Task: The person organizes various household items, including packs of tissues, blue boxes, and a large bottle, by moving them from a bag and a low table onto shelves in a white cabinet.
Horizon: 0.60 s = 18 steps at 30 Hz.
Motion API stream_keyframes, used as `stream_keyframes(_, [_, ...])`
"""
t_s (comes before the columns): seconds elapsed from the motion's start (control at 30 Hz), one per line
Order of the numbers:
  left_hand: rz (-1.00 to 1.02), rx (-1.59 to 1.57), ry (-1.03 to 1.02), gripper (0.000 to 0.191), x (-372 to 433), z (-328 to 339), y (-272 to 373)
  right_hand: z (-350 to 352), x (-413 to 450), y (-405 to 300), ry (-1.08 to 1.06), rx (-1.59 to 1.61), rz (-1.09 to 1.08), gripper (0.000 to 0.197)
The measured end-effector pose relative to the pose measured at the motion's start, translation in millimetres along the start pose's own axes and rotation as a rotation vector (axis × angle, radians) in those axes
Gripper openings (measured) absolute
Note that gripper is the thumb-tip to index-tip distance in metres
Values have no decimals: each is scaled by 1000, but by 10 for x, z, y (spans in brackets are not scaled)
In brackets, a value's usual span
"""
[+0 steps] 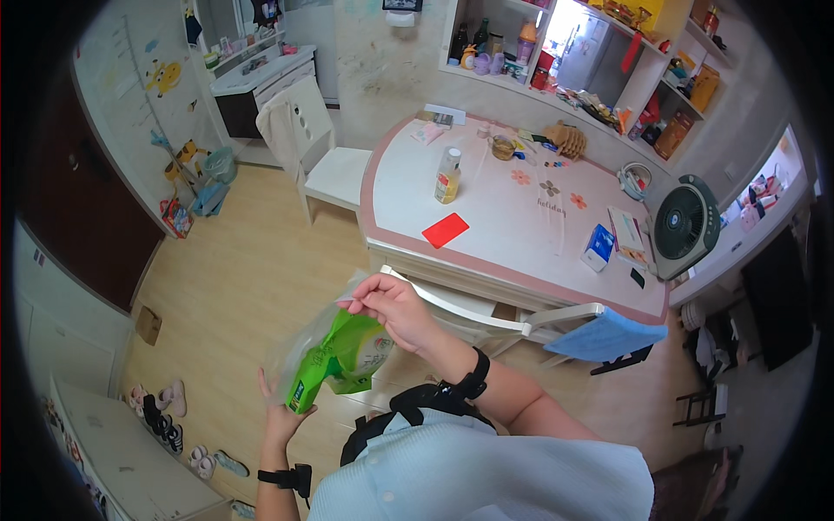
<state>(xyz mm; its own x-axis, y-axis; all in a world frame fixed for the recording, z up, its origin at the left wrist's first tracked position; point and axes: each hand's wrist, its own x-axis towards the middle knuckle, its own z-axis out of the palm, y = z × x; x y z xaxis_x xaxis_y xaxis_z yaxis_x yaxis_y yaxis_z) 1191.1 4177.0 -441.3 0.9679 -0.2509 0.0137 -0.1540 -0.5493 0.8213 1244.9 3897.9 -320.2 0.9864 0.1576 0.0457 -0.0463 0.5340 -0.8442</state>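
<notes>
In front of my body I hold a bright green and clear plastic bag (348, 355), which bears printed writing and hangs crumpled and tilted. My right hand (388, 309) pinches the upper edge of its clear part between thumb and fingers. Lower down, my left hand (285, 417) grips the bottom end, with the thumb on the near side and some fingers hidden behind the plastic. What the bag contains cannot be made out. Beyond my hands stands a table (404, 189) with a pink-bordered cover, carrying a bottle of yellowish liquid (447, 176) and a red card-like rectangle (445, 230).
White chairs (466, 312) are tucked at the table's near side, one draped with a blue cloth (606, 334). Another white chair (335, 172) stands at the left end. A fan (685, 225) occupies the right end. Several shoes (163, 417) lie by a low cabinet (130, 456).
</notes>
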Motion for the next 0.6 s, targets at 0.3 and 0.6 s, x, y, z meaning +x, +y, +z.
stream_keyframes(0.3, [-6,-156,279,49,97,121,-463,72,162,-7,-33,62,-33,12])
stream_keyframes(0.6, [-146,-386,279,30,190,-403,-671,-130,315,-47,67,-96,-44,11])
